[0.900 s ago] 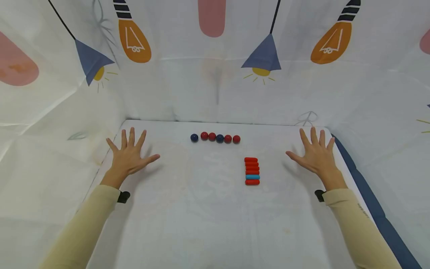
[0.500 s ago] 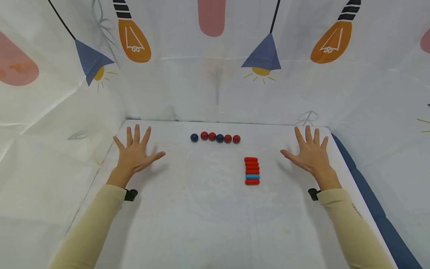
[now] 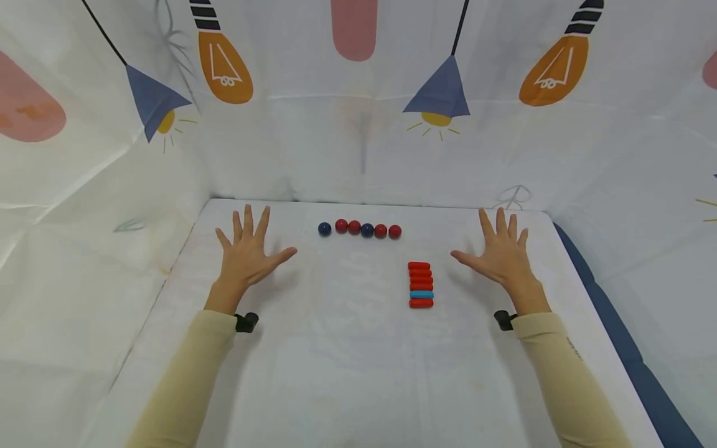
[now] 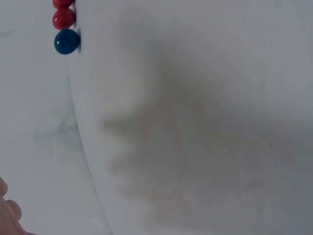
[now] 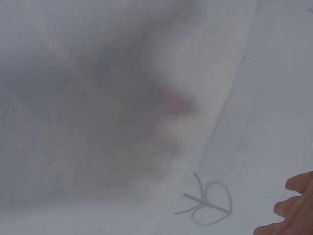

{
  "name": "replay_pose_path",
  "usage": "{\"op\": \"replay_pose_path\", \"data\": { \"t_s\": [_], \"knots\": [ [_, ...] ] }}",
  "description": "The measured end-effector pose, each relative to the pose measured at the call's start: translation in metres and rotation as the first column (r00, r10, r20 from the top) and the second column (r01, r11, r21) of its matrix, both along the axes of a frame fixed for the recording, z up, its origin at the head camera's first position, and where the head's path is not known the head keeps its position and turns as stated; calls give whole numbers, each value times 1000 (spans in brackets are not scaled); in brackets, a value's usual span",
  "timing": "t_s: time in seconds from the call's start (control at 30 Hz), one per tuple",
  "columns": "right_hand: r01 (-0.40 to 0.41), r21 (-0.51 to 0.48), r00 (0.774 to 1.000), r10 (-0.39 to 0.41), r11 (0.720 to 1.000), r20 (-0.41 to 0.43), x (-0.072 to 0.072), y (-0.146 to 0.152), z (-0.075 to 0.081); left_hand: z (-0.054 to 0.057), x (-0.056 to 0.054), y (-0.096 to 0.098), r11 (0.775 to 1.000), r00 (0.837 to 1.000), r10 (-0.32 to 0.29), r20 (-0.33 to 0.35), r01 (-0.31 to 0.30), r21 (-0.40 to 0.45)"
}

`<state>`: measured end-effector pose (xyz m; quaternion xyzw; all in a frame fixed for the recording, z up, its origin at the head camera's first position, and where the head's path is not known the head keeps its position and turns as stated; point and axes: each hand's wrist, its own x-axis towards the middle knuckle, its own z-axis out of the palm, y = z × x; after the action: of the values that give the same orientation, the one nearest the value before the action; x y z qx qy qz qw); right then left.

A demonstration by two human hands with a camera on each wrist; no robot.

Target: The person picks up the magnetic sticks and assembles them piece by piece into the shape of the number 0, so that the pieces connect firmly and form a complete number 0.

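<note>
My left hand (image 3: 244, 258) hovers above the left part of the white table, fingers spread wide, holding nothing. On the right, my right hand (image 3: 503, 258) is likewise spread and holds nothing. Between them, near the far edge, runs a row of small balls, with a dark blue ball (image 3: 325, 229) at its left end and a red ball (image 3: 394, 231) at its right end. Nearer me and right of centre lie several short red rods (image 3: 421, 280) side by side, with one blue rod (image 3: 421, 295) among them. Only fingertips show in both wrist views.
A white table (image 3: 336, 373) bears the balls and rods. Behind and beside it hangs a white cloth (image 3: 313, 149) printed with lamps and bulbs. Dark blue padding (image 3: 616, 323) runs along the table's right side. Black straps sit on both wrists.
Both hands have moved inward toward each other, the left hand to the right and the right hand to the left. Their fingers stay spread. The balls and rods have not moved.
</note>
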<state>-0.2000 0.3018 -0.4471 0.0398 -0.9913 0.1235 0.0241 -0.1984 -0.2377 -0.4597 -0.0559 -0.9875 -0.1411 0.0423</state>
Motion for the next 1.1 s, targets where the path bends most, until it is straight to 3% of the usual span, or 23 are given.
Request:
{"op": "replay_pose_path", "data": {
  "t_s": [0.27, 0.47, 0.67, 0.9, 1.1],
  "knots": [
    [-20, -134, 995, 33, 991, 98, -3, -21, -25, -15, 7, 40, 987, 999, -30, -19, 32, 160],
    [-57, -301, 973, 120, 952, 197, 0, -40, -53, -30, 16, 65, 966, 998, -42, -38, 50, 254],
    [-101, -428, 975, 175, 898, 135, 0, -45, -64, -38, 21, 85, 950, 998, -45, -34, 54, 308],
    [-106, -463, 978, 175, 880, 109, 0, -50, -66, -37, 21, 117, 932, 996, -79, 35, 61, 356],
    [-121, -470, 976, 191, 874, 104, -1, -56, -69, -43, 22, 140, 918, 991, -128, 36, 104, 383]
  ]
}}
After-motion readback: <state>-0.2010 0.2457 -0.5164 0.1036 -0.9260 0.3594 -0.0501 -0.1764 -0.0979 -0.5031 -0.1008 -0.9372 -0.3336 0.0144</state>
